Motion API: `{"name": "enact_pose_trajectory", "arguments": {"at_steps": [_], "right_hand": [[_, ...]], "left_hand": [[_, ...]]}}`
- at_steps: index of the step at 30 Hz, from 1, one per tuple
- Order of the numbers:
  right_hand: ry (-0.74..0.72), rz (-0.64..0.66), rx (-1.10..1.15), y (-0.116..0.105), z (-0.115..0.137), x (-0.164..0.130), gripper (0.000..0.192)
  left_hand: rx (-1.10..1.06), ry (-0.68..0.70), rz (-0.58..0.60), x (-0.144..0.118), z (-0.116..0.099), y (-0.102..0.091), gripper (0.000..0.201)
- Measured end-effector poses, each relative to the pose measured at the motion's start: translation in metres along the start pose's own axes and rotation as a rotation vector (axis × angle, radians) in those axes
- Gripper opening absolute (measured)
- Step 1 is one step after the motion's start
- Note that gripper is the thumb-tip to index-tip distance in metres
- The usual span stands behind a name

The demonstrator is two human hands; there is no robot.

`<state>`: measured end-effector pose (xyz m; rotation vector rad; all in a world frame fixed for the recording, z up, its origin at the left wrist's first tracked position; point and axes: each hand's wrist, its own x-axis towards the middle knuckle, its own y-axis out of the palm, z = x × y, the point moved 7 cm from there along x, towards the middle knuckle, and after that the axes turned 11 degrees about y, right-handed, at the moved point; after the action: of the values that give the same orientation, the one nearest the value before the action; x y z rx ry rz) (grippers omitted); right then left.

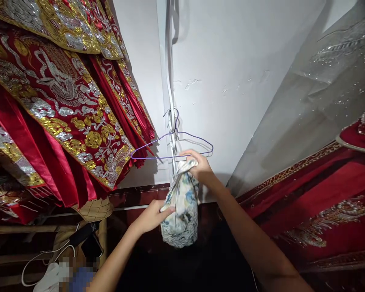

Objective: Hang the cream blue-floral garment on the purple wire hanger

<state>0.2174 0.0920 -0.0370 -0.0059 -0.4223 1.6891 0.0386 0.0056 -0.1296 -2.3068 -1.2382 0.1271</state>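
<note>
A white garment with a blue, grey and green floral print hangs folded and bunched in front of me, its lower end crinkled. My left hand grips its left side, the thumb lying across the front. At the top, my right hand is closed on the gathered cloth, with its fingers reaching up to the bottom bar of a purple wire hanger. Whether those fingers also grip the bar, I cannot tell. The hanger is hooked on a white strip or cord running down the wall.
Red costumes with gold and silver embroidery hang on the left. Sheer glittery fabric and red embroidered cloth are on the right. Lower left, a phone, white cables and a woven hat-like item lie about a bamboo frame.
</note>
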Motion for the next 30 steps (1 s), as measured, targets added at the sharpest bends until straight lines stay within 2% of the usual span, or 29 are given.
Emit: {"name": "enact_pose_trajectory", "arguments": {"at_steps": [2,4,7,10,12,15,18,21,23,25,26,28,30], "right_hand": [[0.062,-0.093,0.020,-0.005,-0.021,0.021,0.056],[0.130,-0.071,-0.010,-0.001,-0.047,0.031,0.054],[0.148,-0.034,-0.100,-0.008,-0.073,0.023,0.047],[0.122,-0.107,-0.226,-0.037,-0.075,0.004,0.050],[0.121,-0.133,-0.268,-0.055,-0.070,-0.006,0.049],[0.114,-0.123,-0.233,-0.067,-0.059,-0.013,0.046],[0.124,-0.098,-0.203,-0.065,-0.055,-0.015,0.037],[0.114,-0.006,-0.232,-0.051,-0.052,-0.018,0.036],[0.055,0.058,-0.243,-0.039,-0.046,-0.022,0.042],[0.013,0.080,-0.209,-0.031,-0.039,-0.026,0.046],[0.009,0.079,-0.181,-0.028,-0.036,-0.028,0.047],[0.028,0.067,-0.140,-0.026,-0.032,-0.032,0.048],[0.046,0.049,-0.142,-0.030,-0.030,-0.037,0.058]], "left_hand": [[0.172,-0.030,-0.032,-0.013,0.008,-0.014,0.043],[0.349,-0.065,-0.092,-0.024,0.015,-0.035,0.038],[0.499,-0.132,-0.136,-0.036,0.027,-0.067,0.032],[0.520,-0.104,-0.217,-0.036,0.028,-0.095,0.025],[0.546,-0.009,-0.302,-0.025,0.016,-0.111,0.022],[0.624,0.157,-0.415,0.003,-0.014,-0.128,0.023],[0.696,0.261,-0.551,0.026,-0.047,-0.141,0.029],[0.731,0.334,-0.657,0.039,-0.075,-0.149,0.034],[0.724,0.345,-0.619,0.049,-0.086,-0.147,0.028],[0.678,0.342,-0.516,0.062,-0.090,-0.142,0.013],[0.641,0.341,-0.473,0.068,-0.090,-0.140,0.011],[0.577,0.337,-0.423,0.080,-0.086,-0.139,0.030],[0.566,0.321,-0.386,0.088,-0.079,-0.141,0.038]]}}
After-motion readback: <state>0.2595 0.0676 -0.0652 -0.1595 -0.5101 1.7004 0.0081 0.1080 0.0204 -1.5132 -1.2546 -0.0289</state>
